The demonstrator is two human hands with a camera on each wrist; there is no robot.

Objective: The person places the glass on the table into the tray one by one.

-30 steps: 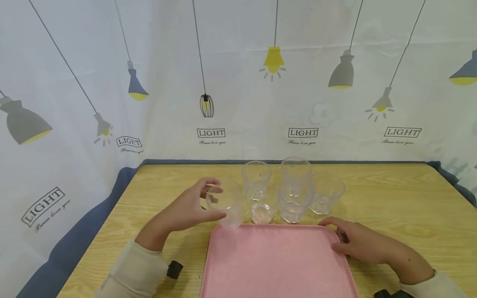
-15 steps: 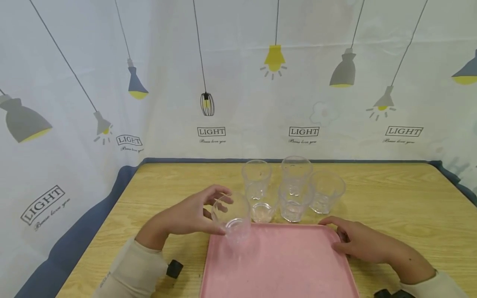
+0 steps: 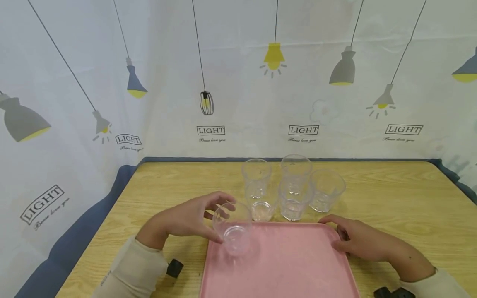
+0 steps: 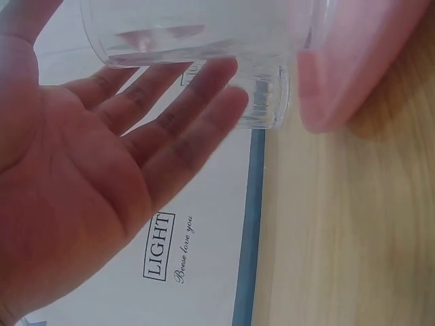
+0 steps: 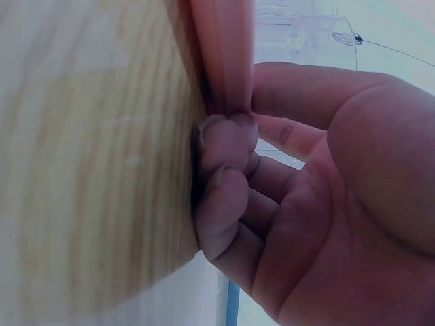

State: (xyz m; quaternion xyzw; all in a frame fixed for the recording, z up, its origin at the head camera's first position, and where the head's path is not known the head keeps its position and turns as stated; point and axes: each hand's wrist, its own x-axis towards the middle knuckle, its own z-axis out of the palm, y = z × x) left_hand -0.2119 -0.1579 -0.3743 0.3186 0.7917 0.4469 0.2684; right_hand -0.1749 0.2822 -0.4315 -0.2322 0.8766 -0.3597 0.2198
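On the far left corner of the pink tray point(image 3: 290, 265), a clear cup point(image 3: 235, 242) stands upright, or very nearly so. My left hand point(image 3: 191, 217) holds it from the left, thumb on the near side and fingers behind. In the left wrist view, the cup point(image 4: 183, 30) lies beyond the long, loosely bent fingers point(image 4: 194, 136). My right hand point(image 3: 367, 242) grips the tray's far right corner. The right wrist view has the thumb against the tray edge point(image 5: 228, 54) and curled fingers point(image 5: 224, 146) below it, touching the wooden table.
Several more clear cups stand close together just behind the tray, among them a front one point(image 3: 294, 203) and a right-hand one point(image 3: 328, 190). The wooden table point(image 3: 406, 198) ends at a white curtain point(image 3: 242, 103) printed with lamps.
My left hand has carried the clear cup toward me and slightly right, from the tray's far edge down onto its far left corner. The right hand stays at the tray's corner.
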